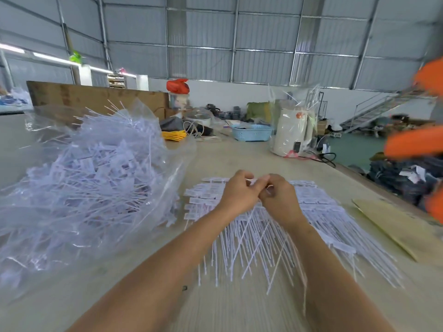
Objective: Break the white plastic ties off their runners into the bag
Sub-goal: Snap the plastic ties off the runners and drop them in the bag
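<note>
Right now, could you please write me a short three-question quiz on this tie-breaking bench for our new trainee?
1. True or false: the clear plastic bag of loose ties lies on the side of the left hand.
2. Multiple choice: what lies directly under both hands? A) a blue basket B) a fan of white ties on runners C) a cardboard sheet
3. Fill in: the right hand and left hand meet and pinch a white ___ between them.

Key: 1 true; 2 B; 3 tie. The blue basket stands far back on the table; the cardboard sheet lies to the right.
</note>
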A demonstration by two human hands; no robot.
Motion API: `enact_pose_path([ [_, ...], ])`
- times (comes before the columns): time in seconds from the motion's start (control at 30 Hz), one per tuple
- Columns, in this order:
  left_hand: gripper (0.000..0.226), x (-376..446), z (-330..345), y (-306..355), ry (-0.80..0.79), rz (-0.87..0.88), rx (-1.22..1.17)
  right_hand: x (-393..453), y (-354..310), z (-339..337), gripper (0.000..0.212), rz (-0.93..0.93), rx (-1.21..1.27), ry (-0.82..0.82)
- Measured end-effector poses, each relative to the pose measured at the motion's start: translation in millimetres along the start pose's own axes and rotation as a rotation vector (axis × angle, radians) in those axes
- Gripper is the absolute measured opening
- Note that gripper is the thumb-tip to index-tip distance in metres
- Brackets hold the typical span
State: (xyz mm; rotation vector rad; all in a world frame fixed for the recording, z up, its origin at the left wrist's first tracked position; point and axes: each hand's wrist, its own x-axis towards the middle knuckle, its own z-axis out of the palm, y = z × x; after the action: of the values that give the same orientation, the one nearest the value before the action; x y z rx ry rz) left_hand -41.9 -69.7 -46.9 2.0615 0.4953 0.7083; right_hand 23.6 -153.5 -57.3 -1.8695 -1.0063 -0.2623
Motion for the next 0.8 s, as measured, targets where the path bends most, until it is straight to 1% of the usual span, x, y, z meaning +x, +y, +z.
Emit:
enact_pose_path([
  [0.03,0.036,1.6,4.5,-7.2,0.015,-0.021,-0.091,-0.4,0.2,0.7,0.012,0.0,0.016,-0.016],
  [0.13,0.035,-3.5,8.3,-19.9,0.051,-0.074,-0.299,-3.2,-1.4,2.5,0.021,-0.037,0.139,-0.081],
  [0.23,0.031,-3.8,1.7,-26.8,0.083,-0.077,-0.353,-5.1,-0.9,4.8,0.035,-0.097,0.075,-0.13],
  [0.3,0.03,-3.4,-2.8,-28.5,0.105,-0.06,-0.38,-3.5,2.6,5.8,0.04,-0.073,0.049,-0.135],
  [0.33,0.028,-2.9,-4.6,-30.5,0.111,-0.053,-0.41,-2.3,5.2,6.1,0.038,-0.042,0.035,-0.128],
  [0.37,0.026,-3.0,-6.1,-31.3,0.105,-0.053,-0.448,-0.9,7.5,5.6,0.032,-0.011,0.014,-0.125],
  [0.43,0.022,-4.7,-8.3,-32.5,0.059,-0.052,-0.5,0.2,10.7,2.7,0.016,0.049,-0.006,-0.201],
  [0.5,0.023,-5.5,-8.8,-33.8,0.005,-0.038,-0.491,-1.4,11.4,2.6,0.025,0.078,0.048,-0.326],
  [0.57,0.025,-7.1,-8.1,-34.4,-0.016,-0.03,-0.484,-4.4,9.1,3.7,0.029,0.076,0.081,-0.372],
  [0.67,0.026,-8.5,-5.1,-33.4,0.035,-0.039,-0.473,-5.0,7.4,3.5,0.029,0.006,-0.046,-0.305],
  [0.8,0.032,-4.6,-4.5,-31.7,0.159,-0.055,-0.4,-5.2,4.4,6.8,0.026,-0.069,-0.209,-0.2],
])
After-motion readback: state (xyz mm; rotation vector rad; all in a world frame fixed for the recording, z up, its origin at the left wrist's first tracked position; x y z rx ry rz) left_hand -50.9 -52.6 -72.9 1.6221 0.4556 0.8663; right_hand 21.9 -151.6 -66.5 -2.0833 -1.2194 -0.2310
